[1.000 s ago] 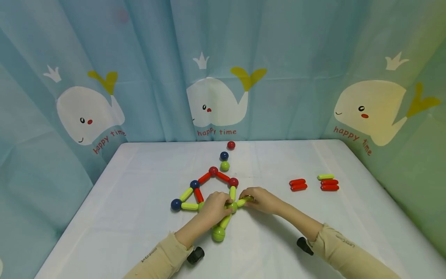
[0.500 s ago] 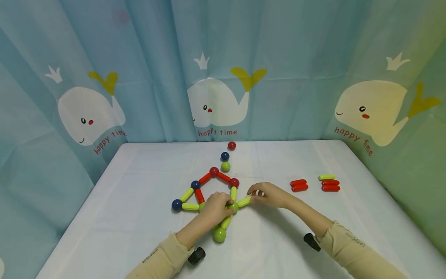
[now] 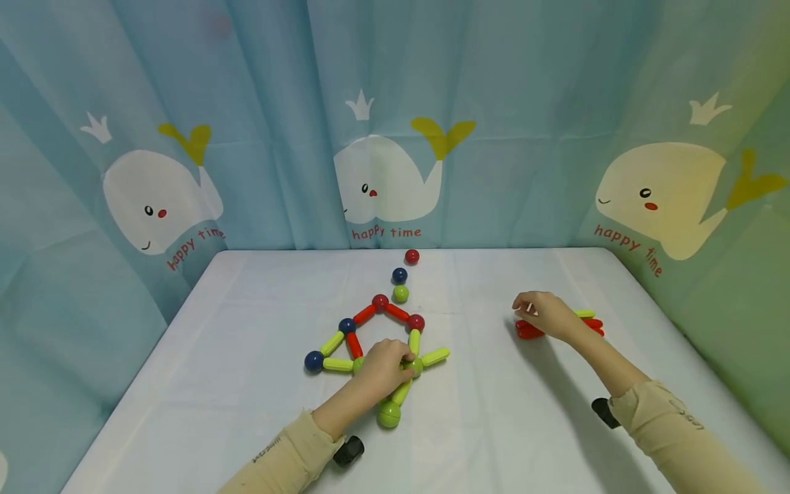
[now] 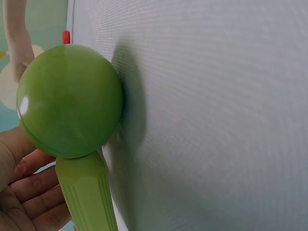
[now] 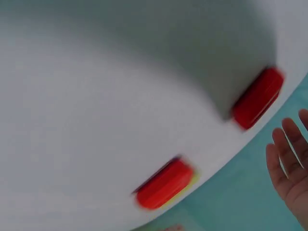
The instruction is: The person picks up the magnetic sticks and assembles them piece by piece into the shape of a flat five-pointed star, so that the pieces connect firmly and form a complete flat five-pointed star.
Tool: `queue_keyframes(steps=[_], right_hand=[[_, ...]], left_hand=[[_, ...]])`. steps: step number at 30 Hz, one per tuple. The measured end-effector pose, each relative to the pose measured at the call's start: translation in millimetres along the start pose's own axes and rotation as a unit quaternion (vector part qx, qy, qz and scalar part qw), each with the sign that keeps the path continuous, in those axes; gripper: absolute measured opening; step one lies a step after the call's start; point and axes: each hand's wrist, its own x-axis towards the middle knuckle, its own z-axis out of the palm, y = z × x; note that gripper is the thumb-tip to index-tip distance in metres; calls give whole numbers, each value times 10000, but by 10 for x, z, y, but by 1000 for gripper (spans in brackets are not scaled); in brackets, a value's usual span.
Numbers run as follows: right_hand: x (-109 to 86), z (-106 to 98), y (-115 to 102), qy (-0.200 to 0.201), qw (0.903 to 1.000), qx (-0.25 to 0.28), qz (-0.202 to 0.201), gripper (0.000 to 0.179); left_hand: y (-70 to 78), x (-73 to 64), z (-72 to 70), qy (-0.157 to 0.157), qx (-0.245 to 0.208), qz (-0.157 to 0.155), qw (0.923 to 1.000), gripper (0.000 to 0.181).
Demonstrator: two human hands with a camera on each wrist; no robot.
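Note:
My left hand [image 3: 381, 370] grips the green ball [image 3: 417, 368] at the right corner of a flat frame of magnetic sticks and balls, covering part of the frame. A light-green stick [image 3: 435, 356] juts right from that ball. Nearest me in the frame is another green ball [image 3: 389, 414], large in the left wrist view with a green stick [image 4: 86, 192] below it. Over at the right, my right hand [image 3: 546, 314] hovers above a pair of red sticks [image 3: 529, 331], fingers loosely bent and holding nothing. Blurred red sticks [image 5: 260, 98] appear beside that hand in the right wrist view.
Behind the frame lie a loose green ball [image 3: 401, 293], a blue ball [image 3: 400, 276] and a red ball [image 3: 412, 256]. Another light-green stick [image 3: 584, 313] with red sticks lies right of my right hand, partly hidden. A whale-print curtain [image 3: 524, 137] hangs behind the white table [image 3: 481, 425].
My right hand has let go of the light-green stick, which stays joined to the green ball, and has moved right to the red sticks. The left hand has stayed in place.

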Motion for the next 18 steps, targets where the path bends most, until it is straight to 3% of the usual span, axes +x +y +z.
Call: queue_keyframes(steps=[8,13,18], right_hand=[[-109,-174,450,78,9928,-710,957,10],[-181,-204,700,-18,9895,-701,1260,16],[-239,-219,801,-328,9855,-636,1535,18]], left_hand=[[-17,8,-2,126,-7,176,9998,18],[-2,7,-3,33,-24,66,10000,19],[5,7,-10,22,-1,65,10000,19]])
